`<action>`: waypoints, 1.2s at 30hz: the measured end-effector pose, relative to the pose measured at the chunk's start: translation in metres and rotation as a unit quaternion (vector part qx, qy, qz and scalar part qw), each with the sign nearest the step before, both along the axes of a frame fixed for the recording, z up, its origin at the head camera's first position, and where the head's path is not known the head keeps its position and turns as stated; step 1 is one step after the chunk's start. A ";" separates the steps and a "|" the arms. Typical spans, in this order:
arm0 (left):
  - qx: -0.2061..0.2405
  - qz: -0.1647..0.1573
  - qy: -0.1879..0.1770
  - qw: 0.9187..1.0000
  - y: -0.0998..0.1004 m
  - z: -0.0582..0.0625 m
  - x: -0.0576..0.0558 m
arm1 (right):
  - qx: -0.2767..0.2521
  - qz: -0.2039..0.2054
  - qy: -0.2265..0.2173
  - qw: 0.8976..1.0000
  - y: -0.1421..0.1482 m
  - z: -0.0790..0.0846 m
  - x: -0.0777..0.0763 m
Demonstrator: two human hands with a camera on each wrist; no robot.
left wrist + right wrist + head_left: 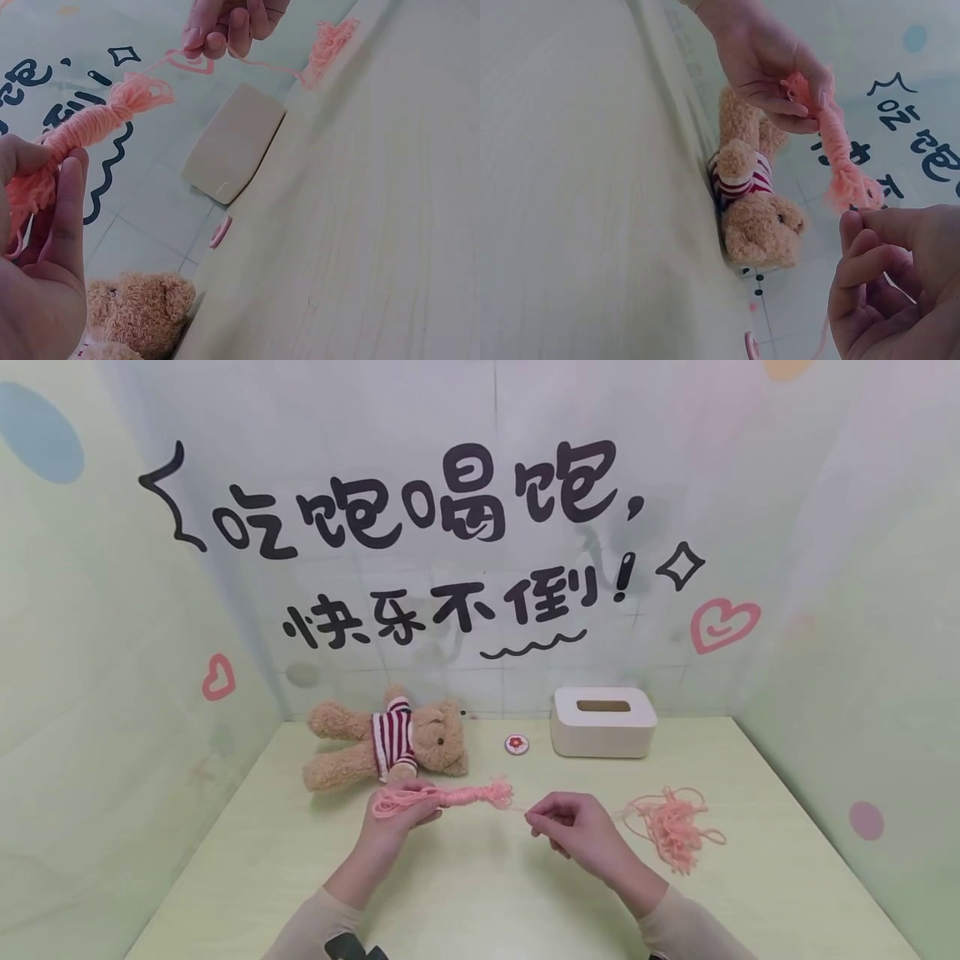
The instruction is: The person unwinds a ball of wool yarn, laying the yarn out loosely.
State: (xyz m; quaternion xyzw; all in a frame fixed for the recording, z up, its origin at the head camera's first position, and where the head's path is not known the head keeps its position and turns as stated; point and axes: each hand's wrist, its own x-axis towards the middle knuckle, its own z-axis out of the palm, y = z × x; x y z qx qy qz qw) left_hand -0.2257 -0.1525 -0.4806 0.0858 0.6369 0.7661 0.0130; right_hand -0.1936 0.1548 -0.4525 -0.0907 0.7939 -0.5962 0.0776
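Observation:
A bundle of pink yarn, wound tightly round its middle with loops at both ends, is held above the table. My left hand grips its left part between thumb and fingers. In the left wrist view the wrapped middle of the yarn bundle sticks out past the left thumb. To the right, my right hand pinches a single strand that runs from the bundle's right end. In the right wrist view the right hand has thumb and forefinger together just by the looped end. The strand trails on to a loose yarn heap.
A teddy bear in a striped shirt lies on its side behind the left hand. Along the table's back stand a white tissue box and a small round flower badge. Printed walls enclose the table on three sides.

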 end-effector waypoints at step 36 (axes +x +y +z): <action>0.015 0.115 0.016 0.993 -0.067 0.020 -0.015 | 0.330 -0.152 0.036 0.931 0.193 -0.027 0.024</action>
